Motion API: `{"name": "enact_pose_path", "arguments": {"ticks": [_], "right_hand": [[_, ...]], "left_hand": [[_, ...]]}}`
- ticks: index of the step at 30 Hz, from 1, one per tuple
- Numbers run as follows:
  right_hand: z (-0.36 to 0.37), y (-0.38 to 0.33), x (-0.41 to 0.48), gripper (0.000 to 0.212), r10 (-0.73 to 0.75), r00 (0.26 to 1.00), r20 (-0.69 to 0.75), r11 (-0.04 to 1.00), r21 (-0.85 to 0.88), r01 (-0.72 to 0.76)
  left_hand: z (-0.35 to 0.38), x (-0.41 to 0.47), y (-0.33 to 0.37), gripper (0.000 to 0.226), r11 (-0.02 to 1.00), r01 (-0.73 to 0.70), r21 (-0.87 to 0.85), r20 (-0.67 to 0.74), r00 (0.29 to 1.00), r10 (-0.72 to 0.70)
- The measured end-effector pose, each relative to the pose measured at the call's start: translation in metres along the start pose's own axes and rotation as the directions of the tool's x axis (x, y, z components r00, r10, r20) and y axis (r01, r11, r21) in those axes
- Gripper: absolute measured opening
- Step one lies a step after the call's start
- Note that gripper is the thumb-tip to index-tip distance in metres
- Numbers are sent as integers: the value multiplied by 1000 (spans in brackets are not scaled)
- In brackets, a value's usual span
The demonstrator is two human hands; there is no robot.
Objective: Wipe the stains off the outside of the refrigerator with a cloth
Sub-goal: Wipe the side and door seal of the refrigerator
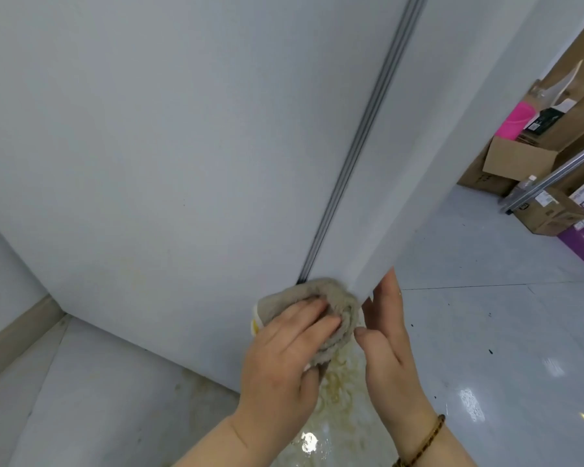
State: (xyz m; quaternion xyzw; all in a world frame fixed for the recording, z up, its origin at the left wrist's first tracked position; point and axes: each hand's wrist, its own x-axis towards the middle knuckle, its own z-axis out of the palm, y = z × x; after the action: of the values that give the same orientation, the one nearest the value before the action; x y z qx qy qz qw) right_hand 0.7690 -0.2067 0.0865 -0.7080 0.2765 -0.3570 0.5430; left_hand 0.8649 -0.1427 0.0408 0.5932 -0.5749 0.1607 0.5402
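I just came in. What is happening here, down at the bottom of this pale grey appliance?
A person is wiping the refrigerator. The left hand holds a bunched grey cloth against its lower front, at the foot of the vertical seam. The right hand, fingers straight, rests on the refrigerator's right edge, beside the cloth. Yellowish smears show on the glossy floor just below the hands.

We find the fridge (182, 146) front bare and broad, free for a sweep upward. At left a wall (0, 264) closes in near it. Right of its corner the floor (486, 332) lies open; boxes (516, 160) stand well apart.
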Motion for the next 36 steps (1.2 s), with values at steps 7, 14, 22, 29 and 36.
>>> {"name": "enact_pose_path", "arguments": {"ticks": [7, 14, 22, 29, 36], "right_hand": [[-6, -7, -1, 80, 2, 1000, 21, 1000, -4, -2], [-3, -8, -1, 75, 57, 998, 13, 998, 16, -58], [-6, -12, -1, 74, 57, 997, 50, 998, 31, -59], [-7, -14, -1, 73, 42, 997, 72, 998, 50, -46], [-2, -11, -1, 73, 22, 998, 60, 997, 71, -26]], "left_hand": [[-25, 110, 45, 32, 964, -199, 177, -173, 958, 230], [-17, 48, 16, 32, 842, -336, 422, 29, 933, 358], [-23, 110, 34, 26, 921, -297, 252, -178, 921, 346], [9, -23, -27, 37, 981, -154, 121, 131, 982, 138], [-3, 19, -1, 31, 998, -62, 16, -9, 998, 62]]}}
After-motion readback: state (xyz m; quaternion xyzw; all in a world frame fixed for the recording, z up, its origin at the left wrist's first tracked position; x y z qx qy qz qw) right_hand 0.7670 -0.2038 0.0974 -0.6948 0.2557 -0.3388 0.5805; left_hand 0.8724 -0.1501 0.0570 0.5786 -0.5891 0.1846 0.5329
